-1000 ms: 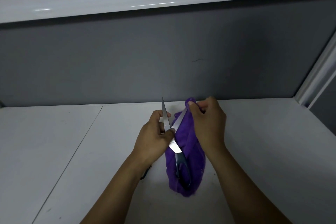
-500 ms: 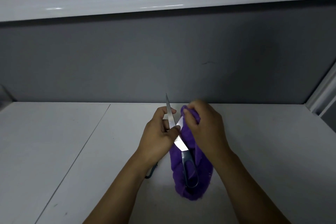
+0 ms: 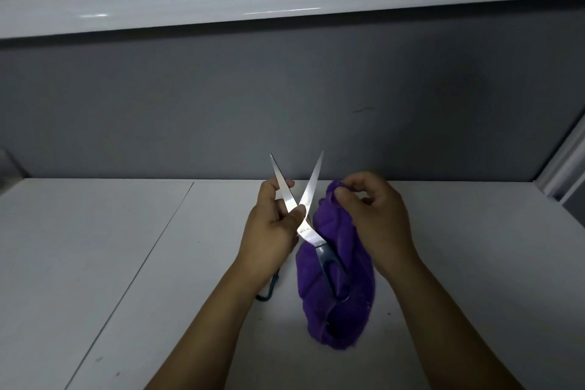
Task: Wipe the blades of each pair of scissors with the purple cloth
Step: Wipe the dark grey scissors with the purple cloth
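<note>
My left hand (image 3: 269, 231) grips the scissors (image 3: 304, 230) at the pivot, thumb pressed where the 2 blades cross. The blades are spread in a V, tips pointing up and toward the back edge of the counter (image 3: 126, 263), long axis running front to back. 1 handle lies against the purple cloth (image 3: 316, 320). My right hand (image 3: 376, 225) pinches the cloth's top, just right of the right blade and not touching it.

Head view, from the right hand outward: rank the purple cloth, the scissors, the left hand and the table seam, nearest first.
1. The purple cloth: pinched by the right hand.
2. The scissors: just left.
3. The left hand: gripping them, further left.
4. The table seam: far left.
</note>
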